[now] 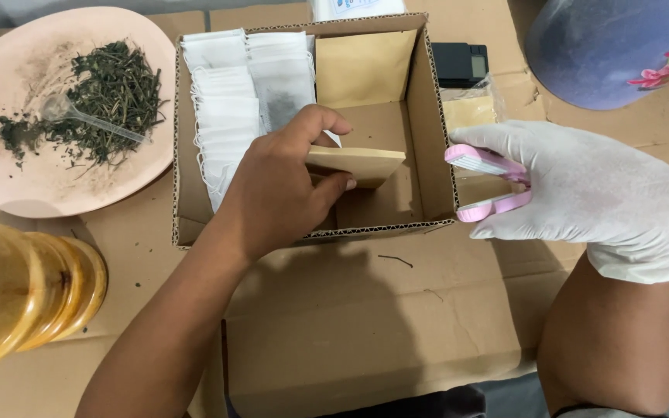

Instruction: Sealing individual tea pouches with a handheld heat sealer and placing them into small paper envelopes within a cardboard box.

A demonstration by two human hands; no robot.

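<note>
My bare left hand (276, 190) reaches into an open cardboard box (431, 131) and grips a small tan paper pouch (361, 164) between thumb and fingers. Rows of white filter bags (230, 93) stand in the box's left half; another tan pouch (361, 66) leans against its far wall. My right hand (590, 190), in a white glove, holds a pink clamp-like handheld tool (489, 182) just outside the box's right wall, its jaws apart.
A pink plate (9, 178) with dried green leaves (110, 93) and a clear plastic spoon (79, 114) sits at the left. Stacked yellow-brown lids (25, 290) lie at the lower left. A small black device (460, 63) and a blue round object (605, 46) rest beyond the box on flattened cardboard (365, 317).
</note>
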